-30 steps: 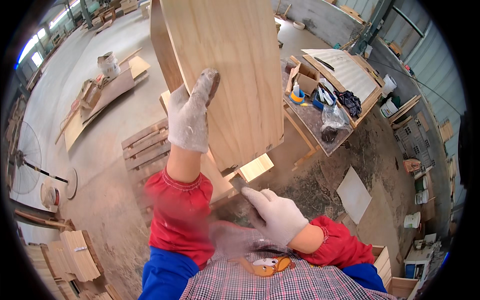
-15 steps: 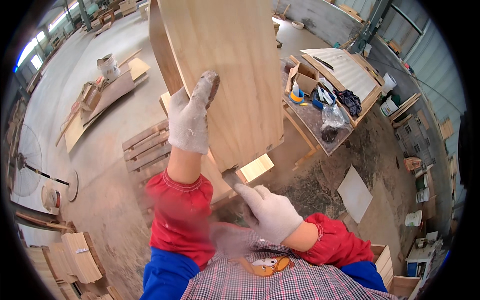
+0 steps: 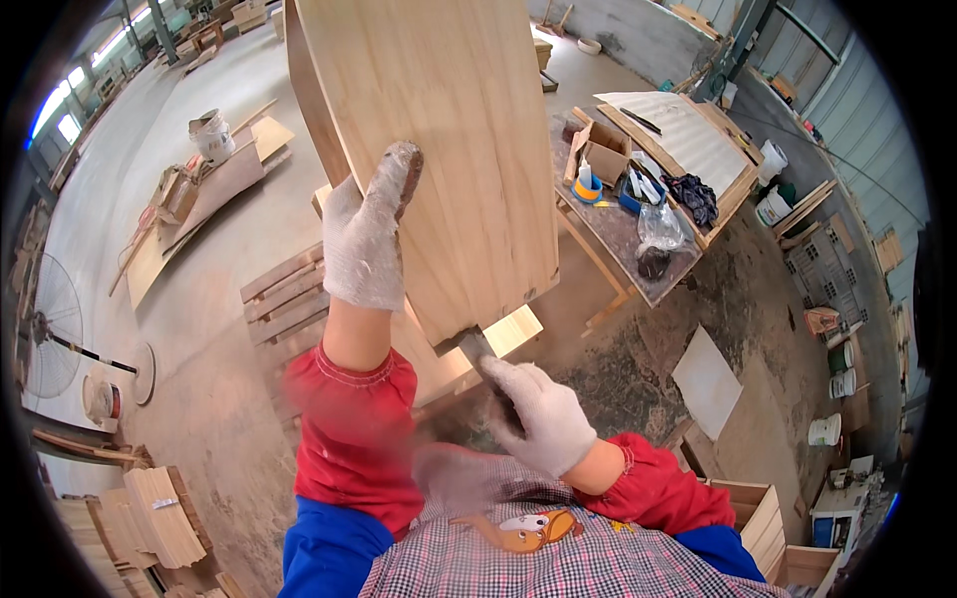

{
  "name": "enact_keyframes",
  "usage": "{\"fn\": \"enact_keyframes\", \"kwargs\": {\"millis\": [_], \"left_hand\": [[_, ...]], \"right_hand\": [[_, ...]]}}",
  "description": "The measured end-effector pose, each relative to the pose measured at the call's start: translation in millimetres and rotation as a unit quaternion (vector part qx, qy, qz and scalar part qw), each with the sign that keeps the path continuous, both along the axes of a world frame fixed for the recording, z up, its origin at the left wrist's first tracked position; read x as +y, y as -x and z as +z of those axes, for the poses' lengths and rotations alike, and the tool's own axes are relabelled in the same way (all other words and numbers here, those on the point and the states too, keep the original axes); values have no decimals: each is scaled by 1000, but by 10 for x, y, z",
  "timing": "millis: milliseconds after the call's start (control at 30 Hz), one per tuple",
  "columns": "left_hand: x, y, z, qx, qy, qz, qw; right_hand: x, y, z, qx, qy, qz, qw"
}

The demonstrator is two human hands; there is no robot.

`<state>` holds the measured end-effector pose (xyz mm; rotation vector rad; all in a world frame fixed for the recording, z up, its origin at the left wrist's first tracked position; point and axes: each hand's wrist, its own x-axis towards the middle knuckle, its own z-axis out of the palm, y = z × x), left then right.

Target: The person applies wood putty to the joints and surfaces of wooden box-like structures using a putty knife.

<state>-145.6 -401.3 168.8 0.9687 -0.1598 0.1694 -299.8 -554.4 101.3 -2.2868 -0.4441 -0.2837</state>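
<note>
A large wooden box is held up and tilted in front of me, its broad light panel facing me. My left hand, in a whitish work glove, is closed on the box's left edge. Its thumb lies on the broad panel and the other fingers are hidden behind. My right hand, gloved too, is closed around a putty knife whose handle is mostly hidden. The dark flat blade touches the panel's bottom edge near its lower left corner, beside a dark notch-like mark.
A worktable at the right carries a cardboard box, tape and a plastic bag. Wooden pallets lie at the left, near a standing fan. Stacked boards are at the lower left; a white sheet lies on the floor.
The box and my left hand have shifted slightly left and down in view. The putty knife's blade has come up against the panel's bottom edge, and my right hand is tilted a little more upright.
</note>
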Motion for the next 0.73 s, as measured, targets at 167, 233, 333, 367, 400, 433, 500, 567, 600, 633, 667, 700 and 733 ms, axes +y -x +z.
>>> {"fn": "enact_keyframes", "kwargs": {"millis": [167, 233, 333, 367, 400, 433, 500, 567, 600, 633, 667, 700, 733], "left_hand": [[-11, -21, 31, 1, -6, 0, 1000], [-4, -26, 24, -6, -4, 4, 1000], [-20, -30, 54, -13, -16, 16, 1000], [-29, -36, 72, -6, -26, 23, 999], [-36, -40, 86, 2, -37, 30, 999], [-25, -50, 75, 0, -27, 22, 999], [-3, -72, 41, -3, -9, 5, 1000], [22, -65, 50, 0, -10, 8, 1000], [34, -65, 52, 1, -11, 9, 1000], [25, -83, 51, 4, -9, 4, 1000], [23, -110, 39, 7, -8, 0, 1000], [31, -128, 37, 10, -7, -4, 1000], [62, -130, 43, 19, -11, -29, 999]], "right_hand": [[-61, -48, -253, -36, 2, 9, 999], [-69, -39, -237, -43, -8, 10, 999], [-77, -97, -177, -52, -28, 1, 998], [-86, -148, -261, -52, -31, 1, 998], [-95, -176, -320, -51, -34, 1, 998], [-107, -169, -354, -62, -40, 5, 997], [-130, -129, -402, -85, -53, 11, 995], [-91, -122, -364, -82, -70, 22, 994], [-70, -124, -351, -81, -79, 27, 993], [-74, -148, -378, -71, -72, 32, 994], [-85, -193, -446, -62, -64, 36, 995], [-97, -228, -511, -52, -57, 41, 996], [-145, -228, -568, -38, -33, 54, 997]]}}
